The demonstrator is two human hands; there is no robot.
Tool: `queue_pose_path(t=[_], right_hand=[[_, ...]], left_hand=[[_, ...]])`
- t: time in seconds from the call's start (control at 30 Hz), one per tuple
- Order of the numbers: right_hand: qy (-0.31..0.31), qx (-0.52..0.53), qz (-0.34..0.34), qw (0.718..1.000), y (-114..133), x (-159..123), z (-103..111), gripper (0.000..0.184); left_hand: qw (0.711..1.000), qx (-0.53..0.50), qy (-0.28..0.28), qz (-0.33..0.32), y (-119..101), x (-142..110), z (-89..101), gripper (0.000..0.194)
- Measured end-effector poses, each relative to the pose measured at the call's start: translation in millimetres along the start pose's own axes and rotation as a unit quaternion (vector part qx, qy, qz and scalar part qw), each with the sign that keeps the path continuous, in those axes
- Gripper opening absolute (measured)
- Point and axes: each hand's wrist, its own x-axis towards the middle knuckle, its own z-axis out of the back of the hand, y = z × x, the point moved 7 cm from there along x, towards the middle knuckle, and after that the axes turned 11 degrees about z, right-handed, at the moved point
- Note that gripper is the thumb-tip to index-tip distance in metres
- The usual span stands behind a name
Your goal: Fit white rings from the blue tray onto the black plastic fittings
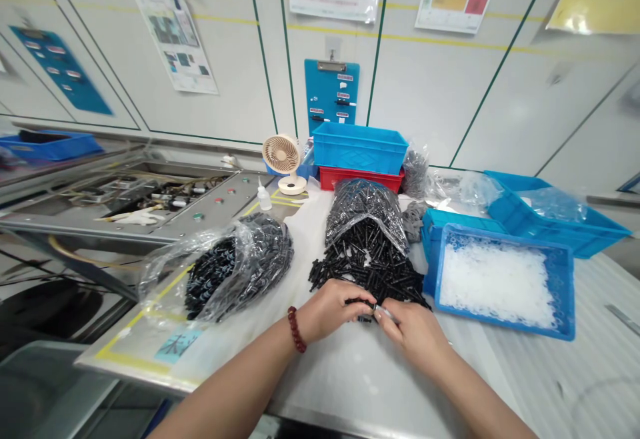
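Note:
My left hand (336, 311), with a dark red bead bracelet (296, 329) at the wrist, pinches a small black part (369, 304) between thumb and fingers. Against it, my right hand (414, 329) grips a small whitish piece (387, 313); its exact kind is too small to make out. Both hands meet just in front of a heap of black stick-like parts (370, 259), which spills from a clear plastic bag (367, 206). To the right, a blue bin (505, 329) holds many small white translucent rings (500, 279).
Another clear bag (265, 252) of black curved parts lies at left. Behind stand a cream fan (283, 156), a small white bottle (264, 197), a blue crate (360, 148) on a red one (333, 178). More blue bins (575, 226) sit at right. A metal workbench (200, 216) adjoins at left.

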Motion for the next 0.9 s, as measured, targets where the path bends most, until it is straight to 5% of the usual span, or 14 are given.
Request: queue_pose_path(t=[0.27,0.9], right_hand=[[-0.009,0.092,0.053,0.994,5.1,0.7,1.2,0.022],[-0.026,-0.072,-0.027,0.997,-1.3,-1.4,5.2,0.029]], left_hand=[[0.996,-0.068,0.038,0.036,7.5,2.1,-1.0,0.022],[0.999,-0.041,0.027,0.023,-1.4,-1.4,-1.4,0.017]])
